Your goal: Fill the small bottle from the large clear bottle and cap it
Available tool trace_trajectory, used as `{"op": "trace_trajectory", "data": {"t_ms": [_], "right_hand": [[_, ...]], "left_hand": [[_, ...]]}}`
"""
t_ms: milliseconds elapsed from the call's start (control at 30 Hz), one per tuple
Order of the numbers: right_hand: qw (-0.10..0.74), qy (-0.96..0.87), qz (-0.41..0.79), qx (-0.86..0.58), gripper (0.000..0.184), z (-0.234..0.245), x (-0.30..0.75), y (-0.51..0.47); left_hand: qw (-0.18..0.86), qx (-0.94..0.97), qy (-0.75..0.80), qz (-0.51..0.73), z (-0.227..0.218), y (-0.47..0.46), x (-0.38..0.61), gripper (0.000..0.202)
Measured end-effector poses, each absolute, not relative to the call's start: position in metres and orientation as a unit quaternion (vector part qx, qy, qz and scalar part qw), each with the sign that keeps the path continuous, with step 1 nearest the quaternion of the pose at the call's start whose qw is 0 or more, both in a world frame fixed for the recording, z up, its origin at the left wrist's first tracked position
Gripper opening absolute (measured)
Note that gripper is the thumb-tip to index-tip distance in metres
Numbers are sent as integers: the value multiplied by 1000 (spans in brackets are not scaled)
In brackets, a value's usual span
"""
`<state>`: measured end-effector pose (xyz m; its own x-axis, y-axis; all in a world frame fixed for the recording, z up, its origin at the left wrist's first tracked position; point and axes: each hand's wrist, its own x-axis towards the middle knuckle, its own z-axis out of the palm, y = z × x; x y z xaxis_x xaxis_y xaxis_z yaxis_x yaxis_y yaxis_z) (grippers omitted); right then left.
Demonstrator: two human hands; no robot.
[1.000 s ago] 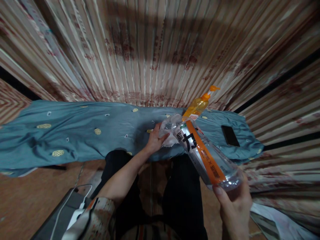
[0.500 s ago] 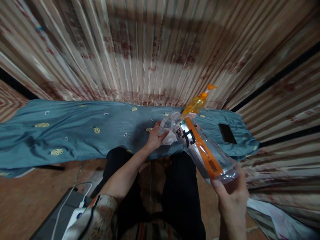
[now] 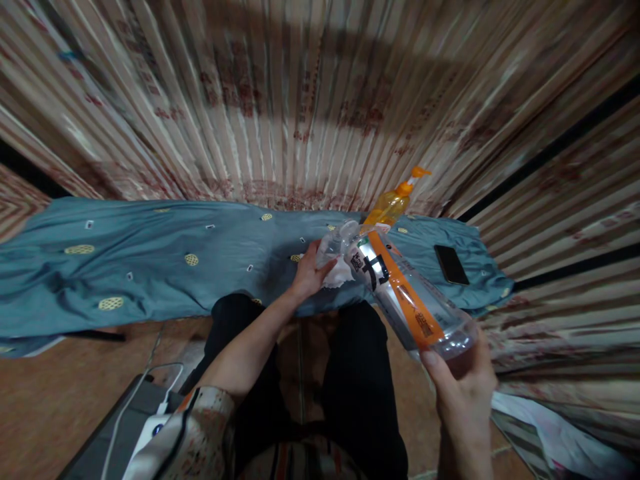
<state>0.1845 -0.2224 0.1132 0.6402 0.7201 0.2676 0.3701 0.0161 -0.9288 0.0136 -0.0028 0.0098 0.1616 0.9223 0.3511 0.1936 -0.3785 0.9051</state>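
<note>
My right hand [image 3: 463, 383] grips the base of a large clear plastic bottle [image 3: 407, 293] with an orange band and black lettering on its label. The bottle lies tilted, its narrow end pointing up and left toward my left hand. My left hand [image 3: 310, 272] is closed around a small clear plastic container [image 3: 331, 248] at that narrow end; its exact kind is hard to make out. Beneath it, a crumpled white tissue [image 3: 339, 275] shows beside my fingers. Just behind the bottle stands an orange pump bottle [image 3: 387, 207] with yellow liquid.
A blue-green cloth with pineapple prints [image 3: 150, 267] covers the narrow table. Toward its right end lies a black phone [image 3: 451, 265]. Striped curtains [image 3: 280, 100] hang behind and to the right. At lower left, a white device [image 3: 150, 433] has a cable plugged in.
The view has shifted slightly. Both hands keep their grips, and the large bottle stays tilted at nearly the same angle against the small container.
</note>
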Motion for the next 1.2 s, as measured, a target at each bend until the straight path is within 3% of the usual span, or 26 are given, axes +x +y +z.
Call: {"op": "trace_trajectory", "data": {"t_ms": [1200], "right_hand": [[586,-386,142,-698,81,117,183,-221]], "left_hand": [[381,662,421,490,14,-4,13,60]]}}
